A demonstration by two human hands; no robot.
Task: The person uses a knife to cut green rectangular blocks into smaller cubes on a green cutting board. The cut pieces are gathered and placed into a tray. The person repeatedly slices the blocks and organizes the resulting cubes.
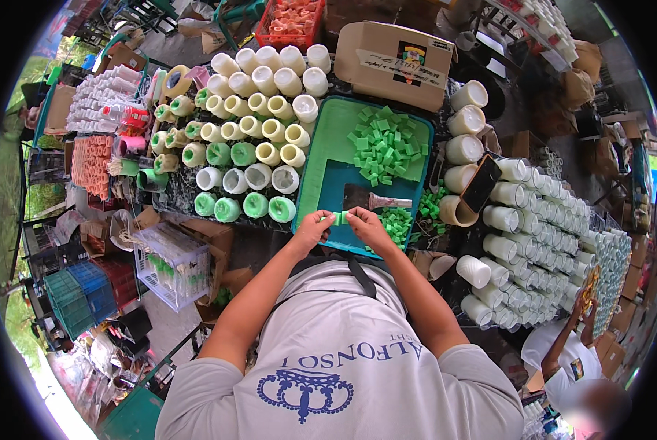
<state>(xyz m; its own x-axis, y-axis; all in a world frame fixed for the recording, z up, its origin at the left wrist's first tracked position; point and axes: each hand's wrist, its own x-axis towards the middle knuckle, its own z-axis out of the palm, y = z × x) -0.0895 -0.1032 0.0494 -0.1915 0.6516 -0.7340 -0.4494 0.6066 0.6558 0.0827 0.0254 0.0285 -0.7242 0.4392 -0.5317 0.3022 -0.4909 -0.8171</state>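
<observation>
My left hand and my right hand meet over the near edge of a teal tray. Between their fingertips they pinch a small green wax-like piece, one hand at each end. A light green sheet lies in the tray, part of its near area cut away. On the sheet's far right is a heap of green cubes. A wide scraper lies just beyond my right hand, and smaller green bits are piled beside that hand.
Rows of white and green candle cups stand left of the tray. Many white-filled glasses stand at the right, near a phone leaning on a cylinder. A cardboard box sits behind. Another person works at the lower right.
</observation>
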